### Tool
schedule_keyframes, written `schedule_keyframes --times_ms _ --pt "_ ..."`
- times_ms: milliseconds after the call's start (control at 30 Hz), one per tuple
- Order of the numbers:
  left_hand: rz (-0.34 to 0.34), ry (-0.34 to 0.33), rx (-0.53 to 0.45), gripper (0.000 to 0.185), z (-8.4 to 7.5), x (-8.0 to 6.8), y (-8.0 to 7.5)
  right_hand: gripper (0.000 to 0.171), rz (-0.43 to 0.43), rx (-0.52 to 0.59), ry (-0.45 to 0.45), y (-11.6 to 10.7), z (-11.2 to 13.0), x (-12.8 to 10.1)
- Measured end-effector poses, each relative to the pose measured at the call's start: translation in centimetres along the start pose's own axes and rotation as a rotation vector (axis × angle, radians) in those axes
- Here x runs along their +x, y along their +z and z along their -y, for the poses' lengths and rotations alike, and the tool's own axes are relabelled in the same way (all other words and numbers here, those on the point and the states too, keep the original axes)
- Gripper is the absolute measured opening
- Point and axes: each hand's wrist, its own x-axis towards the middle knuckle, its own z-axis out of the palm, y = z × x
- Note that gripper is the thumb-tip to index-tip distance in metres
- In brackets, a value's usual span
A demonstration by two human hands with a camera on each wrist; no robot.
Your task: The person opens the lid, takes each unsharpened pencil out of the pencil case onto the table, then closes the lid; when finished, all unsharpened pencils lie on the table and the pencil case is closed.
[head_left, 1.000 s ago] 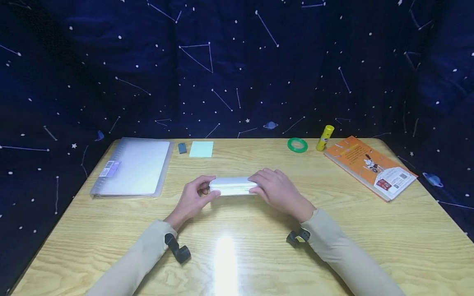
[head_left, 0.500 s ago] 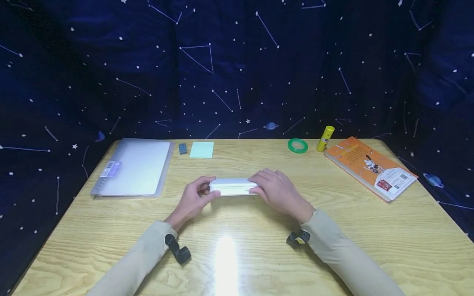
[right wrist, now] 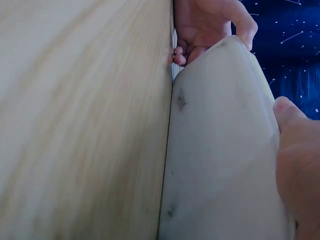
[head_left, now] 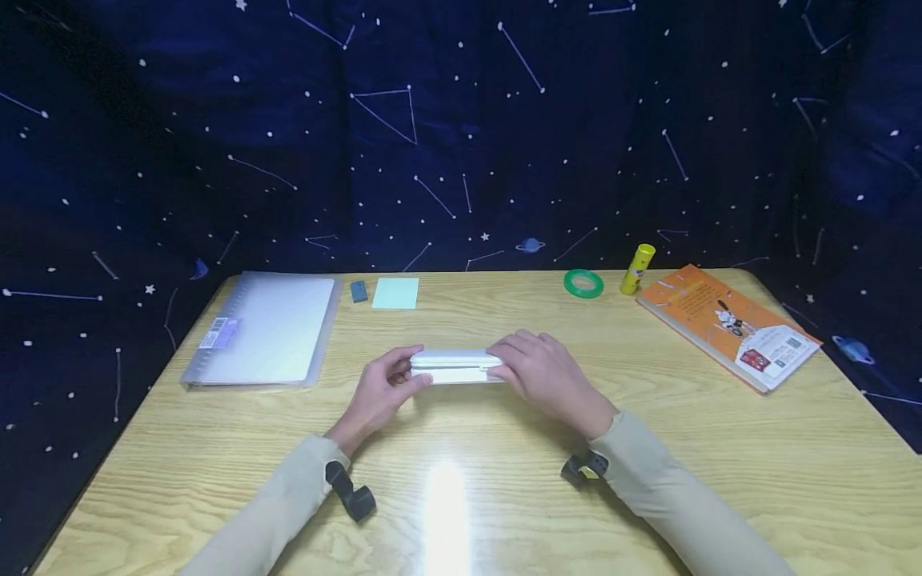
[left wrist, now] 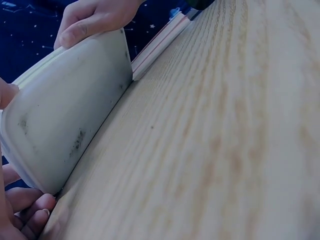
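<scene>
A long white soft-sided pencil case [head_left: 456, 365] is held at the middle of the pale wooden table [head_left: 504, 496], gripped at one end by the left hand [head_left: 380, 392] and at the other by the right hand [head_left: 547, 376]. Further off lie a translucent plastic binder [head_left: 262, 328] and an orange book [head_left: 731, 324]

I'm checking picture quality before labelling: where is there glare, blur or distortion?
Head view: a bright glare patch on the wooden table near the sleeves; table edges bow, fisheye-like. Left wrist view: the white scuffed case sharp, near tabletop soft. Right wrist view: the thumb at the frame edge blurred.
</scene>
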Motion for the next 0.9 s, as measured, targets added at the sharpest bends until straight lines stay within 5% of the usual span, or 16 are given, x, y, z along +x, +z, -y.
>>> schedule_keyframes --times_ms 267,500,733,900 --pt "0.026 0.025 0.004 0.056 0.0 0.2 -0.2 0.039 0.031 0.076 -0.028 -0.5 -0.4 -0.2" --pt "0.123 0.074 0.037 0.078 0.3 -0.2 -0.3 0.033 -0.01 0.118 -0.052 -1.2 -1.0 0.3" --pt "0.125 0.131 0.176 0.114 0.5 -0.2 -0.8 0.026 0.235 0.296 0.179 -2.8 -3.3 4.6" --pt "0.129 0.158 0.289 0.123 0.6 -0.2 -0.7 0.028 0.319 0.411 0.288 -1.4 -6.8 7.4"
